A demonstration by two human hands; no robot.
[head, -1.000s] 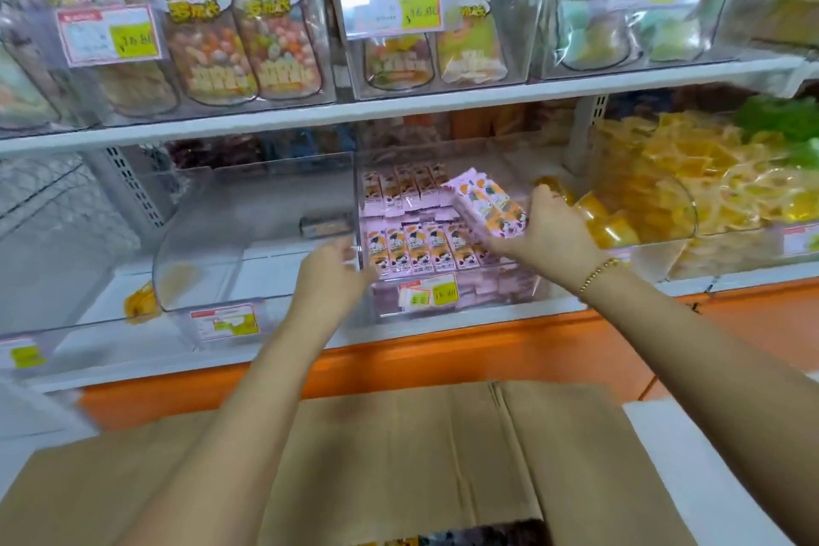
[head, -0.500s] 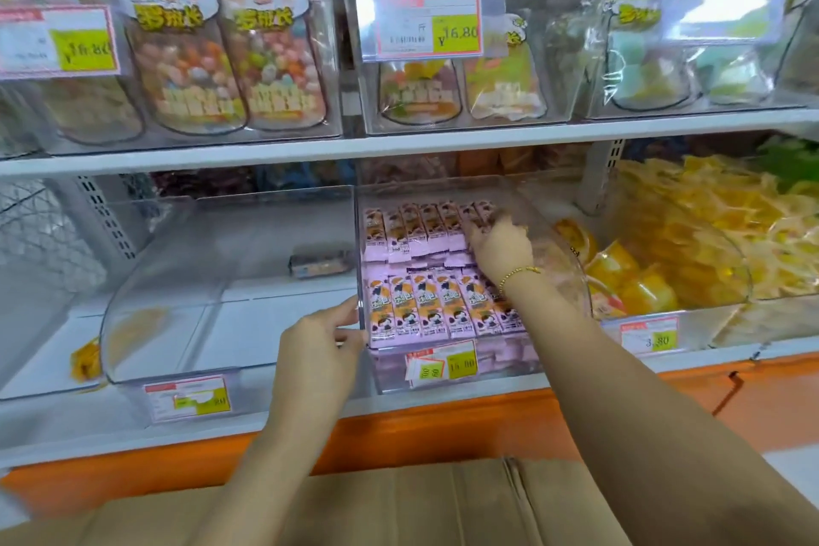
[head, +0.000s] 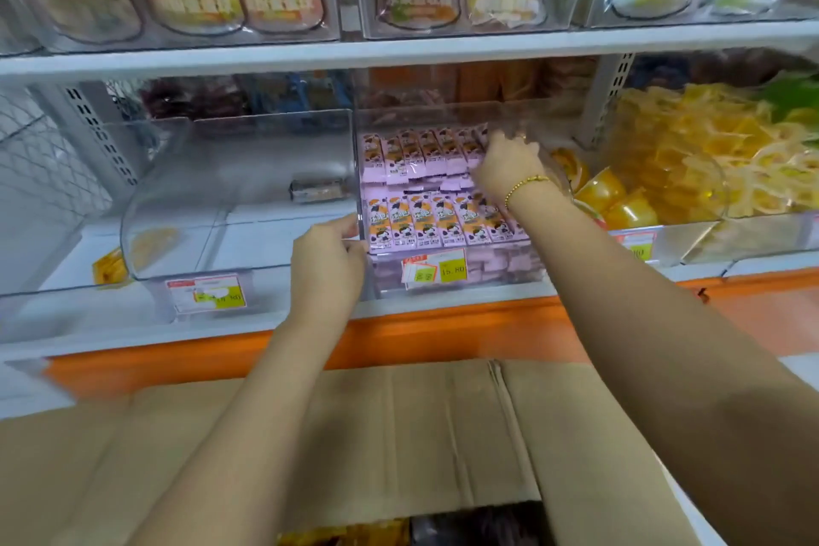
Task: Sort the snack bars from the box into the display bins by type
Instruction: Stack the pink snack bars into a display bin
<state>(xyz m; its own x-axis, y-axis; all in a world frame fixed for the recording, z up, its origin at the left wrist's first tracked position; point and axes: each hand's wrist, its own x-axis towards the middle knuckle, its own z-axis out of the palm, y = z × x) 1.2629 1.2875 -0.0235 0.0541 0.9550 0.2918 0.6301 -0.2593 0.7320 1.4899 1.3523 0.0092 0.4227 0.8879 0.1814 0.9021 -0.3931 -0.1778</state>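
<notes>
Pink snack bars fill the clear middle bin point(head: 465, 279) in two rows, a back row point(head: 421, 151) and a front row point(head: 443, 222). My right hand point(head: 505, 166), with a gold bracelet on the wrist, reaches into the bin and touches the right end of the back row; its fingertips are partly hidden behind the hand. My left hand point(head: 328, 253) grips the bin's front left edge, thumb on the front wall. The cardboard box point(head: 399, 434) lies below both arms, and a few wrapped bars point(head: 354, 536) show in its opening.
The clear bin on the left point(head: 199, 199) holds one lone bar point(head: 317, 189). A bin of yellow snacks point(head: 664, 164) stands to the right. A white shelf point(head: 399, 49) with bagged sweets runs overhead. An orange ledge point(head: 443, 332) fronts the shelf.
My right hand carried a bundle of pink bars into the middle bin and set it on the back row. My left hand moved onto the bin's edge. The view moved closer.
</notes>
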